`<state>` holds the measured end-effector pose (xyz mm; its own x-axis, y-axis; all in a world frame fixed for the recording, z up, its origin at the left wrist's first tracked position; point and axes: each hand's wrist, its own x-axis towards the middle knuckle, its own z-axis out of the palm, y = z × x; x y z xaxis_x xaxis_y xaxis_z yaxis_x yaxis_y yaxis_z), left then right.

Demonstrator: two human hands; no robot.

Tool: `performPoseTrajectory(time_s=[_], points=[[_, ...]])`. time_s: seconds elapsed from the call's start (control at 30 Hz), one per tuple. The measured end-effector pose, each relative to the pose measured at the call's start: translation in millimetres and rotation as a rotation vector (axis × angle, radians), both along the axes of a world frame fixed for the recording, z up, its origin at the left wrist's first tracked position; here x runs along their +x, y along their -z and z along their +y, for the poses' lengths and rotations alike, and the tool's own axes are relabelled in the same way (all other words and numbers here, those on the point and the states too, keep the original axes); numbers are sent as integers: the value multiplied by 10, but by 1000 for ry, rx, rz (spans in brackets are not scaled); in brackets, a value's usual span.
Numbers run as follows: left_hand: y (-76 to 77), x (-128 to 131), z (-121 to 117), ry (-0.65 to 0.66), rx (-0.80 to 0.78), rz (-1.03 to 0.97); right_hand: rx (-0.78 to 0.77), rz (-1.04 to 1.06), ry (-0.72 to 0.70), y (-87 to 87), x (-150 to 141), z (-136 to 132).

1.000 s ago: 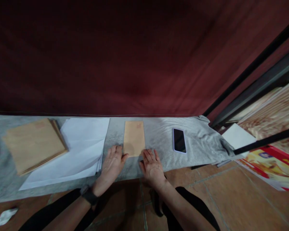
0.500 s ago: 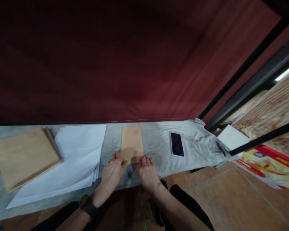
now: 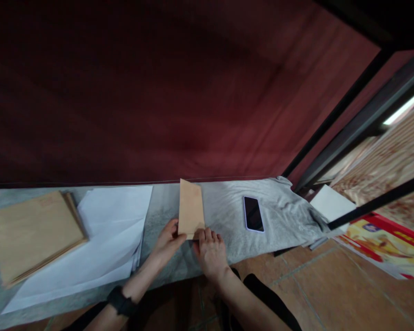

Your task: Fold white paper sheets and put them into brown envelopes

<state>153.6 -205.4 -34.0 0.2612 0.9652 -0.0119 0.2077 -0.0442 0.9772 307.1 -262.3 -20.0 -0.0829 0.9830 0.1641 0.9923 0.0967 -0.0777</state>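
Envelope point(image 3: 190, 209), small, brown, sits between both hands, over the near-middle part of the tabletop point(image 3: 224, 197), which is covered in gray cloth. Its left side tilts up, far left corner raised; a paler strip shows along the near edge. Left hand point(image 3: 168, 239) pinches the near left corner, thumb on the front face, fingers behind, so it's holding the envelope. Right hand point(image 3: 212, 252) is at the near right corner, fingers bent and bunched together, touching the edge; thumb mostly hidden, can't tell if it grips or just presses. Dark watch point(image 3: 121, 301) on left wrist.

Phone point(image 3: 253, 214), black screen, pale purple rim, lies flat right of the envelope, well apart from it. White sheets point(image 3: 115, 225) lie left of the left hand, edges fanned a bit. Stack of larger brown envelopes point(image 3: 37, 232) lies skewed further left, overlapping the sheets. Dark red curtain point(image 3: 158, 101) hangs behind the tabletop. Black bars point(image 3: 341, 110) at right; red-and-yellow box point(image 3: 386, 243) beyond the tabletop's right end, by a white panel point(image 3: 333, 202). Brown tiled floor point(image 3: 324, 276) below.
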Motion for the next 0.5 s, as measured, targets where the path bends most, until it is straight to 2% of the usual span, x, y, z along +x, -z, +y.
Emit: performPoseTrajectory(time_s=[0.1,0.17,0.23,0.33,0.4,0.5], points=[[-153,119,-93,25,41,-67,22,40,15,-80,69,55],[-212,176,-139,56,70,-57,16,178,50,-117,151,124],[-222,211,-151,9,52,-54,-3,475,116,-123,228,210],[-185,237,-125,-161,-104,-82,-81,1133,204,-68,254,318],[-164,251,-115,-141,-243,-140,-152,1513,204,-8,197,344],[-147,270,-128,-37,-350,-210,-247,1794,164,69,70,319]])
